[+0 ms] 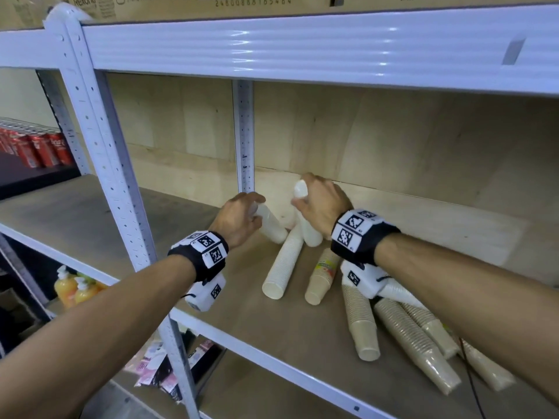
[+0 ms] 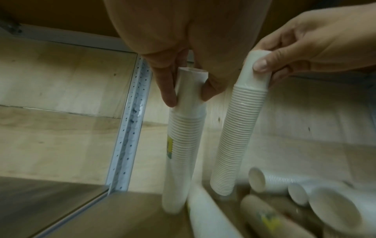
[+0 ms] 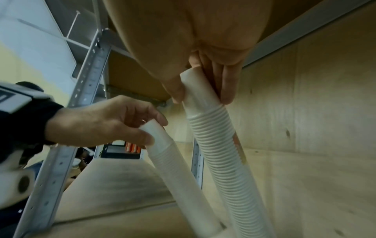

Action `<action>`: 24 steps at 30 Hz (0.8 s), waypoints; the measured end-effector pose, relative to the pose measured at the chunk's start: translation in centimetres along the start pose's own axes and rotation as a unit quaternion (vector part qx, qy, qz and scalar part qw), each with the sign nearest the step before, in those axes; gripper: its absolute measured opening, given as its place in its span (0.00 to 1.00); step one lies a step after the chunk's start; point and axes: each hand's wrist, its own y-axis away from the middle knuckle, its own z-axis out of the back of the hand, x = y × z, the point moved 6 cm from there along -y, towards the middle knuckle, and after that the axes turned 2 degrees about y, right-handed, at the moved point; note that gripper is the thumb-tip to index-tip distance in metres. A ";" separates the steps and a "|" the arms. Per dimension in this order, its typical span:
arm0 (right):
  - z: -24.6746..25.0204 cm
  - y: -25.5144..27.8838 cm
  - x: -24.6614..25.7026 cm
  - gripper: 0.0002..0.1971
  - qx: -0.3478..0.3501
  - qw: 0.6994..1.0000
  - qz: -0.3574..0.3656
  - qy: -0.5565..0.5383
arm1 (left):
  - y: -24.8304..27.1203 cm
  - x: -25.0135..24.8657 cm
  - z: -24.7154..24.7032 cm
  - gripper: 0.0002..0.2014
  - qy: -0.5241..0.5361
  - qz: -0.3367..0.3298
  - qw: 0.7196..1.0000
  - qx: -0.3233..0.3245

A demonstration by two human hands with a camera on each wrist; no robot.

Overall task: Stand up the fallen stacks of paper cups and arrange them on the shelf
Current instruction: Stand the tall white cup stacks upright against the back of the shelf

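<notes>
Both hands reach into the wooden shelf (image 1: 90,213). My left hand (image 1: 255,211) pinches the top of a white cup stack (image 1: 272,229) that leans, its base on the board. My right hand (image 1: 302,195) grips the top of a second white stack (image 1: 311,232) just to the right. In the left wrist view the left stack (image 2: 183,145) and right stack (image 2: 240,128) stand nearly upright side by side. The right wrist view shows my fingers (image 3: 227,87) around the ribbed stack (image 3: 219,145). A fallen white stack (image 1: 282,264) and a printed stack (image 1: 322,276) lie in front.
Several beige fallen stacks (image 1: 414,343) lie at the right under my right forearm, near a thin cable (image 1: 472,376). A perforated rear post (image 1: 245,131) stands behind my left hand. The upper shelf beam (image 1: 302,46) hangs overhead. Red cans (image 1: 36,146) and soap bottles (image 1: 72,288) sit left.
</notes>
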 end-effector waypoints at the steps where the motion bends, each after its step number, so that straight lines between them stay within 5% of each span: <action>1: 0.7 -0.8 0.1 0.18 -0.015 1.000 -0.002 -0.003 | -0.8 -0.4 0.3 0.20 0.008 0.002 1.000 -0.009; 9: 3.7 -5.3 1.4 0.18 -0.069 0.997 -0.001 -0.047 | -6.3 -1.8 3.2 0.21 0.041 0.006 0.999 -0.026; 24: -3.7 -9.3 2.0 0.21 0.033 0.989 -0.072 -0.122 | -11.5 1.6 3.9 0.20 0.075 0.050 0.996 0.000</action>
